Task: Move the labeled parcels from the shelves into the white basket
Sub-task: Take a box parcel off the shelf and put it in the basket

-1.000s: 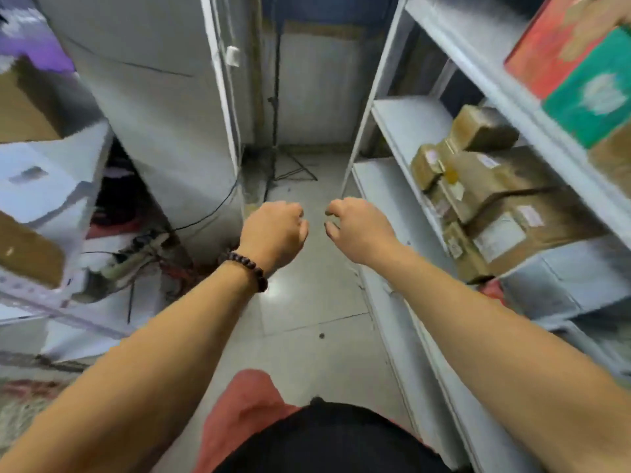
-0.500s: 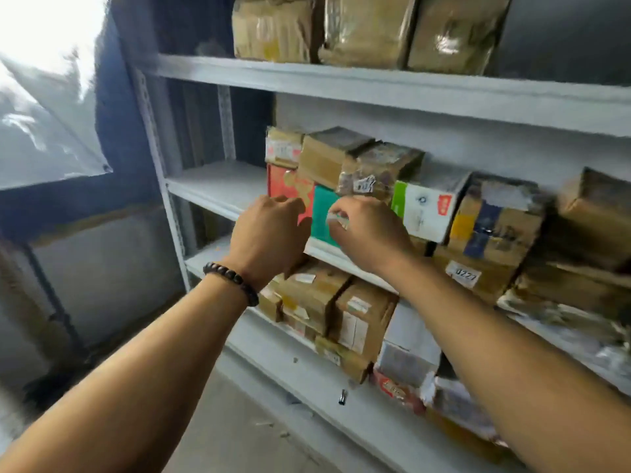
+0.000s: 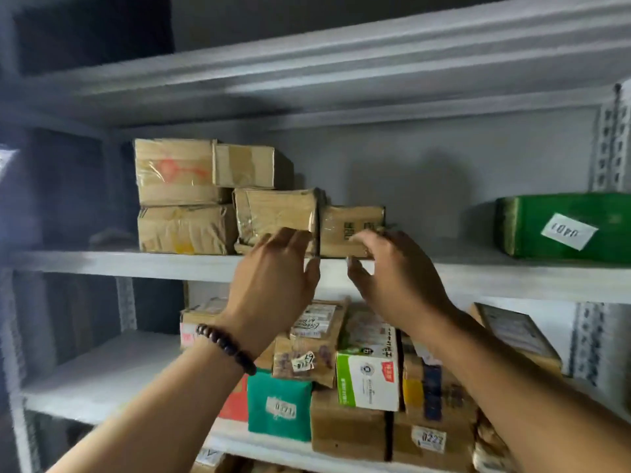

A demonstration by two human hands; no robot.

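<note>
1. I am holding both hands up at the front edge of the upper shelf (image 3: 136, 264). My left hand (image 3: 273, 285) is in front of the taped brown parcel (image 3: 276, 216), and my right hand (image 3: 396, 278) is in front of the small brown box (image 3: 351, 230) just beside it.
2. Neither hand is gripping anything. The fingers of both are loosely spread and lightly bent, with the tips overlapping the lower edges of those two parcels (whether they are touching cardboard, I cannot tell).
3. The parcels are all sitting on the shelves. The brown stack is in front of me, a green parcel (image 3: 563, 227) with a white label is well off to the right, and more are packed on the shelf below. The white basket is not showing anywhere.
4. I am judging the small box the easier first pick, since it is standing at the end of the row with bare shelf to its right.
5. I am planning to close my right fingers over its top, put my thumb under the front edge, and slide it forward.
6. I am planning to steady the taped parcel with my left hand so that the boxes stacked beside it are not shifting.
</note>
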